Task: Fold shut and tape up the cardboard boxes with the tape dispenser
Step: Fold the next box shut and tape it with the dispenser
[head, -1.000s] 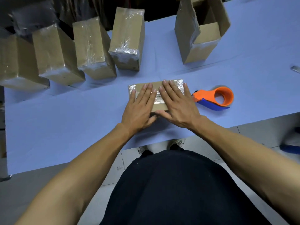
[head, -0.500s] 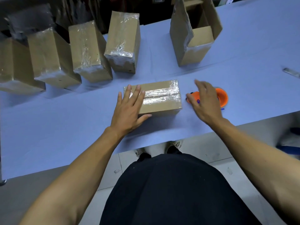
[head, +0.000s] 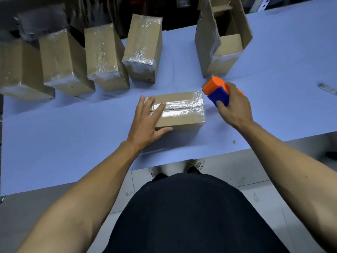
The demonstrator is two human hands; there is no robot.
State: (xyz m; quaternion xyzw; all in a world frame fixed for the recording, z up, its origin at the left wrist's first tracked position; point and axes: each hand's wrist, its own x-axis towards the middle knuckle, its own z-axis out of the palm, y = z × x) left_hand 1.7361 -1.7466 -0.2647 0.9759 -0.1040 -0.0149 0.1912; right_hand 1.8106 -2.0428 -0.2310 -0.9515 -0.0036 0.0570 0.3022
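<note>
A small cardboard box (head: 184, 115) lies flat on the blue table (head: 73, 136), its top seam covered with shiny clear tape. My left hand (head: 147, 123) rests flat on the box's left end, fingers spread, thumb against the front face. My right hand (head: 234, 106) holds the orange and blue tape dispenser (head: 216, 91) in the air just right of the box's far right corner. An open box (head: 221, 42) with raised flaps stands behind the dispenser.
Several taped boxes (head: 102, 57) stand in a row along the table's far left side. A small metal object (head: 327, 88) lies at the far right. The table's near edge runs just above my feet and the tiled floor.
My right hand left the box top, reached right to the dispenser, and has lifted it off the table. My left hand slid to the box's left end and stays there.
</note>
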